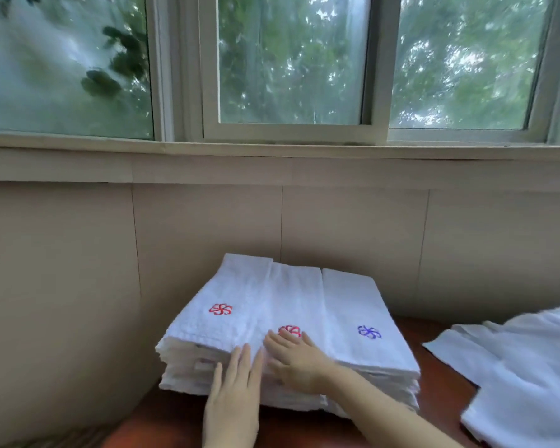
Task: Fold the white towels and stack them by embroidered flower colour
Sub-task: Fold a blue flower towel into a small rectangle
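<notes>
Folded white terry towels (304, 286) sit in a thick stack at 6 o'clock on a reddish-brown wooden table (440, 402), below a beige tiled wall (207, 221). Three top towels lie side by side: red embroidered flower (220, 309) at 9 o'clock of the stack, second red flower (290, 330) in the middle, blue embroidered flower (369, 332) at 3 o'clock. Left hand (236, 386) lies flat on the stack's near edge, fingers straight and close together. Right hand (293, 358) presses flat on the middle towel, fingers spread, tips touching the second red flower. Loose pile of unfolded white towels (524, 367) lies at 4 o'clock, apart from the stack.
</notes>
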Available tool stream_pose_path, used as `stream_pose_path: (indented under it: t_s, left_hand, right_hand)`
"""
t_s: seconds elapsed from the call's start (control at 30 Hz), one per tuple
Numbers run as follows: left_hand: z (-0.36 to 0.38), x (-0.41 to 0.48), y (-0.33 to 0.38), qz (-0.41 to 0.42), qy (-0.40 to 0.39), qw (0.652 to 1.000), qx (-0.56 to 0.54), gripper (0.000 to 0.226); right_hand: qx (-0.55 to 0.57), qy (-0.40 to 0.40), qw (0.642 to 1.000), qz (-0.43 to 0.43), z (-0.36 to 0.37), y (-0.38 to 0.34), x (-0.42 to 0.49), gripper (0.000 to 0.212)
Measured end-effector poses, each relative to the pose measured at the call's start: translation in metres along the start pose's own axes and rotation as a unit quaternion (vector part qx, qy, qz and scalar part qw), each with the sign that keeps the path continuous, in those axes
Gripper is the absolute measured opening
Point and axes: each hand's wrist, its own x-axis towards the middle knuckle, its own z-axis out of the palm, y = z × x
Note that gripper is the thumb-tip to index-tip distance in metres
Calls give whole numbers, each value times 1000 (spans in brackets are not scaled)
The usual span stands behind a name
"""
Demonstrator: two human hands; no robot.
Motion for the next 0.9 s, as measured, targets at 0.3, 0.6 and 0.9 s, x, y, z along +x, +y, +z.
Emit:
stream_pose_path:
  t_s: [0.3,0.6,0.9]
  left_hand:
    - [-81,-28,77,2,-263,961,-83,61]
    - [-106,-27,219,120,-366,905,-177,48]
    - [-101,-73,397,15,-501,699,-510,51]
  right_hand:
    - [172,46,978,112,-12,34,-191,35]
    - [82,203,901,376,-26,171,-386,33]
    - [71,211,866,448,30,217,-462,37]
